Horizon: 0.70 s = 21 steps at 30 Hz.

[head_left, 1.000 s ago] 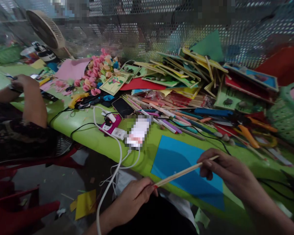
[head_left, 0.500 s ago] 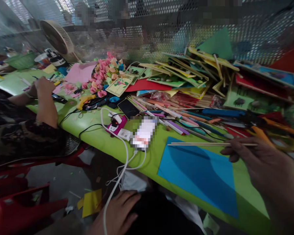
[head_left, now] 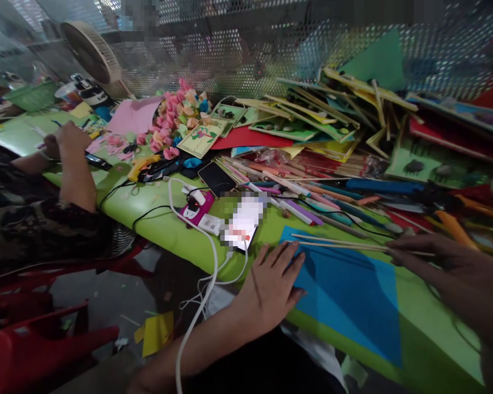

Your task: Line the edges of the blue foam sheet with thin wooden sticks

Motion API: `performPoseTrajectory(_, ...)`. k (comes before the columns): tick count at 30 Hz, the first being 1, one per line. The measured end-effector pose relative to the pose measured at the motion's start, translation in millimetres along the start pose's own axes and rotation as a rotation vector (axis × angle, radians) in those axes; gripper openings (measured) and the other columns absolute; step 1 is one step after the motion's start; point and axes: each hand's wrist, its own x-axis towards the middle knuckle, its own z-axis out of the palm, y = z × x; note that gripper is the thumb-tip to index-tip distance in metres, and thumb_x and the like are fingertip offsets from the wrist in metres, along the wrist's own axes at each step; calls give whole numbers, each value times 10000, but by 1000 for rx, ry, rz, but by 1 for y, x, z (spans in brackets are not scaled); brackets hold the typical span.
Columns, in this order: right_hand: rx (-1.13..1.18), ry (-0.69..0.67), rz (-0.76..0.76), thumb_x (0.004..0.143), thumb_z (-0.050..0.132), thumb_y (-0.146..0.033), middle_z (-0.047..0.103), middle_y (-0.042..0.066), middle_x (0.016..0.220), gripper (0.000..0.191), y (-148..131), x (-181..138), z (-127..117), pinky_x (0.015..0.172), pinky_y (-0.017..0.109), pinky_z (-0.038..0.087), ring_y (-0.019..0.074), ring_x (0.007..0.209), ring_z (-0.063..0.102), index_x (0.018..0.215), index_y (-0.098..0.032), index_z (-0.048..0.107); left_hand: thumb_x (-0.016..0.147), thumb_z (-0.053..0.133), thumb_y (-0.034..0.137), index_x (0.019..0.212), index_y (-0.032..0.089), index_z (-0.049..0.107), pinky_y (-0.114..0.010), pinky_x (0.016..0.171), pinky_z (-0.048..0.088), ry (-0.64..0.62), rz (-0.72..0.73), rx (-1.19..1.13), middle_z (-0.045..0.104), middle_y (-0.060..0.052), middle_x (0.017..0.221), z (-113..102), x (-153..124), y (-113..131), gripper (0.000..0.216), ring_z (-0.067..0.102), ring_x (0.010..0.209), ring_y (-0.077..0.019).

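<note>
Fan (head_left: 86, 54) far left; paper flowers (head_left: 175, 117); phone (head_left: 217, 179); pens (head_left: 296, 205) mid-table.

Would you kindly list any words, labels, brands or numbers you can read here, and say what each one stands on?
No text reads clearly.
White adapter by the magenta power strip: a label, too small to read.
Phone: screen blurred out.
Craft cards: pictures only, no legible words.

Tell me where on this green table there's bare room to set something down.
Bare green table shows right of the blue paper, under the right hand. A smaller patch lies between the black cable and the near edge. Behind the sticks, pens and cards crowd everything.
</note>
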Motion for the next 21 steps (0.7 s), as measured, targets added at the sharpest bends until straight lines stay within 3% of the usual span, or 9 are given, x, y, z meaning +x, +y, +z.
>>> performPoseTrajectory(6, -318, -236, -130, 850, 561, -615, 785, 36, 898, 385, 22, 4, 3, 584, 327, 508, 245, 700, 738, 913, -281, 743, 1060, 308, 516, 1554, 177, 371, -535, 1205, 281, 21, -5, 68, 293, -82, 1683, 5, 3, -3, 602, 322, 1523, -260)
performPoseTrajectory(11, -403, -191, -194, 886, 483, -576, 762, 70, 918, 394, 33, 9, 10, 616, 363, 521, 268, 759, 733, 881, -253, 709, 1062, 291, 522, 1570, 183, 343, -522, 1204, 239, 47, 11, 51, 310, -63, 1678, 8, 2, -4, 612, 297, 1529, -250)
performPoseTrajectory(16, -411, -162, -236, 888, 491, -536, 751, 87, 910, 358, 34, 10, 12, 646, 369, 509, 271, 787, 718, 857, -248, 701, 1053, 321, 543, 1526, 202, 424, -487, 1161, 298, 43, 1, 6, 390, -59, 1642, 1, 0, -1, 593, 390, 1469, -250)
performPoseTrajectory(21, -467, -111, -281, 944, 460, -475, 739, 87, 986, 343, 40, 9, 15, 783, 388, 505, 268, 895, 706, 912, -234, 702, 1052, 342, 523, 1538, 191, 402, -492, 1180, 297, 77, 20, 33, 381, -43, 1648, -1, 12, -3, 592, 382, 1479, -245)
